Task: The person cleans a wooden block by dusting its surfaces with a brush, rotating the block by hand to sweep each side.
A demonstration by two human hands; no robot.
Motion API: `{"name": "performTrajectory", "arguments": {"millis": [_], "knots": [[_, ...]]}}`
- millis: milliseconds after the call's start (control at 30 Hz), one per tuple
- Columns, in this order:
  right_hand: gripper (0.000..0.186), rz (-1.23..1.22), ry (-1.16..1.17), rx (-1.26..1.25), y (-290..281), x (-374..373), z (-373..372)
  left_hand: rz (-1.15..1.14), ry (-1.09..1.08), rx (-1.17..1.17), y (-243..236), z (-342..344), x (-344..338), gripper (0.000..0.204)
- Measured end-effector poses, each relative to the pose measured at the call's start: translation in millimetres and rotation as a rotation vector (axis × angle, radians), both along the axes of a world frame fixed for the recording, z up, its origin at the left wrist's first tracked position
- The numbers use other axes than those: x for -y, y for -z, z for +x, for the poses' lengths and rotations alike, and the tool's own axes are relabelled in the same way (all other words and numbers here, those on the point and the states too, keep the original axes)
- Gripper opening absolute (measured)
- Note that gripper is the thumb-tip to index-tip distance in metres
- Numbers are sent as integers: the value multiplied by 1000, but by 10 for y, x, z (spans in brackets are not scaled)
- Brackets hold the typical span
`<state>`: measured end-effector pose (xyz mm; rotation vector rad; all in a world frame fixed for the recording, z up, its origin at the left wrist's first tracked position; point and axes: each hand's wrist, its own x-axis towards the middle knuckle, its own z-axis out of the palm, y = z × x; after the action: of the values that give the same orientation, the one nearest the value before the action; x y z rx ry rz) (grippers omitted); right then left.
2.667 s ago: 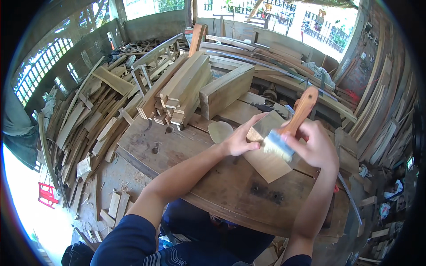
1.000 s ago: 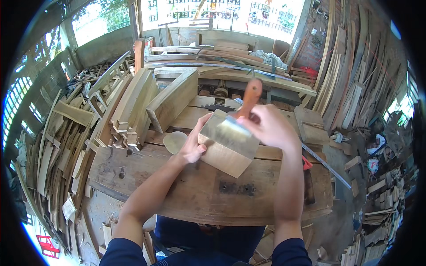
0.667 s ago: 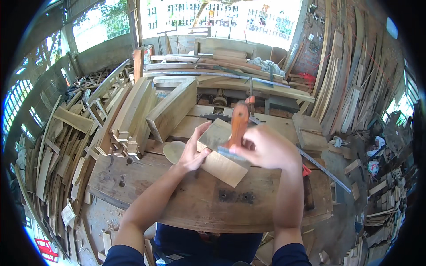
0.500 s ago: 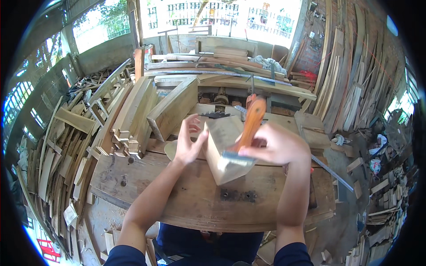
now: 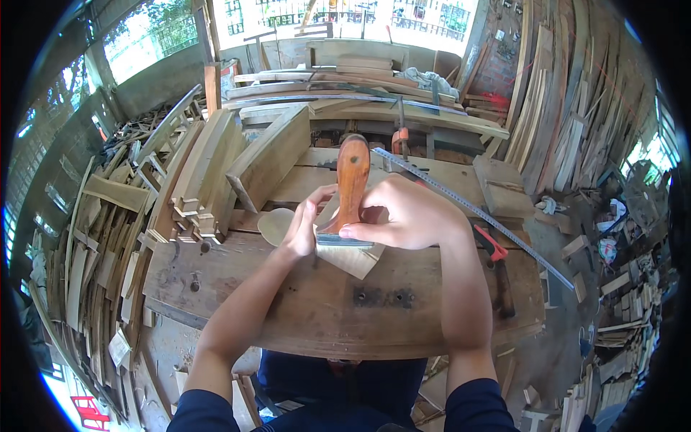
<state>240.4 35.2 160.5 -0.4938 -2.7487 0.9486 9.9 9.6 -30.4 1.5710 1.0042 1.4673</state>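
Workbench (image 5: 237,284): rough wooden top, worn and stained, holes near front edge; spans middle of view.
Room: open-sided wood shop; bright daylight through openings at back and left; boards leaning against right wall.
Left clutter: heap of slats and offcuts (image 5: 86,245) beside the bench, running down toward the floor.
Bench stock: thick timber blocks (image 5: 270,155) lying at an angle on the back left of the top, notched pieces in front of them.
Back area: long planks (image 5: 345,97) stacked across, behind the bench.
Steel ruler (image 5: 475,212): long, lying diagonally from bench centre to right edge, passing behind right wrist.
Red-handled tool (image 5: 493,248): flat on bench, just right of right forearm.
Small block (image 5: 504,191): on back right corner of bench.
Wood piece (image 5: 356,258): pale flat board, on bench centre, tilted up off the top, partly hidden by both hands.
Brush (image 5: 351,194): wide, orange-brown wooden handle pointing up and away, metal ferrule at the board's upper edge; bristles hidden.
Left hand (image 5: 306,227): fingers straight and together, palm pressed against board's left side.
Right hand (image 5: 403,216): curled closed around brush just above ferrule, fingertips on the near side.
Obstruction: hands cover most of board face; contact of bristles with wood cannot be told.
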Motion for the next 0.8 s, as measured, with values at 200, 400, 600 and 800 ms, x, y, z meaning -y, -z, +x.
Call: {"name": "performTrajectory", "arguments": {"millis": [200,400,600,800], "knots": [[30,133,356,-185,171,-528,112,28,-68,-8,-96,61,29,84],[33,481,365,-271,358,-676,180,310,-151,-80,-203,132,6,93],[23,39,-51,-207,180,-248,143,365,-83,-378,-300,-64,63,147],[25,234,249,-327,80,-444,373,335,-326,-302,-350,-400,-42,140]]}}
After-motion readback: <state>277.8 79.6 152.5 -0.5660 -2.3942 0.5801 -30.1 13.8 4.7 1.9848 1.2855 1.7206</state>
